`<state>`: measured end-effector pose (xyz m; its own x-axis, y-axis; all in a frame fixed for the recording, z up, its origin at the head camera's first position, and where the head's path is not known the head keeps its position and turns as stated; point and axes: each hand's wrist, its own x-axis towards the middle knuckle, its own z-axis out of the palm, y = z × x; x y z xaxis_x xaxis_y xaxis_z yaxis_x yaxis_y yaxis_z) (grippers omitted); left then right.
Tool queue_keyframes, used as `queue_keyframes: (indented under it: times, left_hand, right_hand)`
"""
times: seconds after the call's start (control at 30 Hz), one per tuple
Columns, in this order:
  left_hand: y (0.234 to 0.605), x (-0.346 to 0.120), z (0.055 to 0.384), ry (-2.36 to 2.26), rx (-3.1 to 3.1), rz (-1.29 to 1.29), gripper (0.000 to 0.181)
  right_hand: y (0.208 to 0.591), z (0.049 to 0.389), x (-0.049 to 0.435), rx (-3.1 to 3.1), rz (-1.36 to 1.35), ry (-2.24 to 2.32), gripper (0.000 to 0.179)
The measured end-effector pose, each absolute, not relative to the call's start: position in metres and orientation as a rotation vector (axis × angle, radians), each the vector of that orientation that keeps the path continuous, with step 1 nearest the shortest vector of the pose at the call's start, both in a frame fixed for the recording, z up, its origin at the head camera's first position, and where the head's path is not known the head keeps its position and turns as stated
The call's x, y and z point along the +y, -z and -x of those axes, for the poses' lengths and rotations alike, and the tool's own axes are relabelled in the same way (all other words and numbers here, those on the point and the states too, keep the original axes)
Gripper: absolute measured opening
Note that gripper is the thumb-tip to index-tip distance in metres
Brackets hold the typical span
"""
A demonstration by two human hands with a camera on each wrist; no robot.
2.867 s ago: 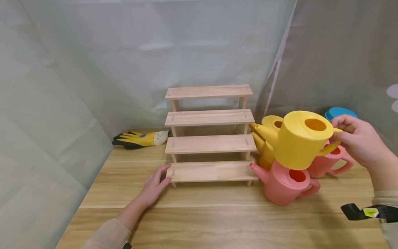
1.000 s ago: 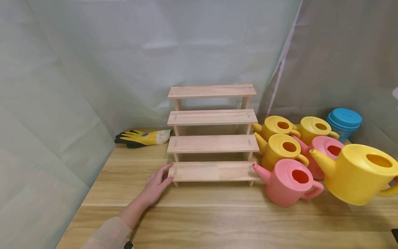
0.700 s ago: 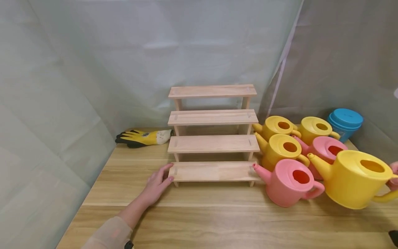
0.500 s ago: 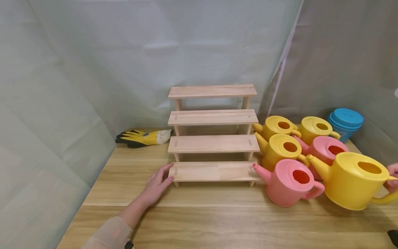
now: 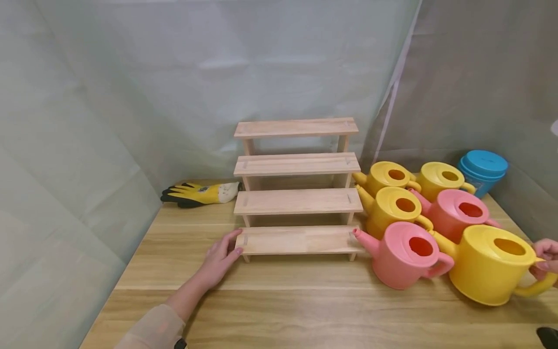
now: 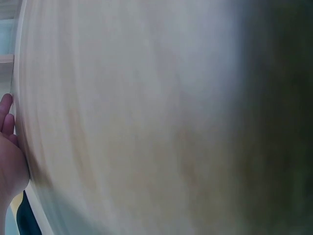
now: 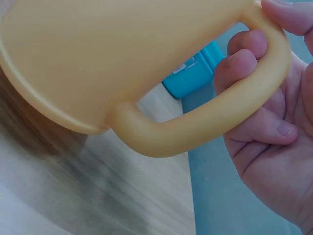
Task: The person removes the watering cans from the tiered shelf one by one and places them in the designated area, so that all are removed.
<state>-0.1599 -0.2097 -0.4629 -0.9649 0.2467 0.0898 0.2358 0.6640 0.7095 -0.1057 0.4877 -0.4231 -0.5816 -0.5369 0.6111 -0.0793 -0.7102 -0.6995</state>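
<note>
Currently the right hand (image 5: 547, 252) is gripping the handle of the yellow watering can (image 5: 490, 264), spout pointing twd the left hand (image 5: 220, 257), which is resting flat w/ fingers straight against the wooden stepped rack (image 5: 296, 240).

- Head view: bright, even, soft light with no glare; pale grey fabric backdrop (image 5: 174, 72) evenly lit, its right-hand panel darker.
- Soft, short shadows lie under the large yellow plastic watering can (image 5: 492, 264) and the stepped wooden display shelf (image 5: 296, 201) on the light wooden surface (image 5: 279, 310).
- The head view is sharp at the centre, and straight lines bow slightly near the edges.
- Left wrist view: almost wholly blurred; the pale wood grain smears into streaks and fades to a dark green-grey shade on the right.
- Right wrist view: close up, the yellow curved handle (image 7: 215, 117) and the fingers (image 7: 244, 63) are fairly clear; the wood beneath is smeared, with a dark, soft shadow under the can.
</note>
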Motion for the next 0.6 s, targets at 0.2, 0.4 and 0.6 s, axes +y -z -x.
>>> queue_keyframes:
  times: [0.2,0.4,0.6]
  left_hand:
    - [0.462,-0.209,0.160,-1.216,2.845,-0.404,0.052]
    - [0.463,-0.210,0.160,-1.215,2.846,-0.393,0.053]
    - [0.463,-0.210,0.159,-1.211,2.841,-0.389,0.053]
  right_hand:
    - [0.432,0.092,0.501,1.149,0.996,2.428,0.033]
    - [0.436,0.083,0.507,1.536,0.863,2.383,0.062]
    - [0.435,0.078,0.505,1.787,0.770,2.285,0.075]
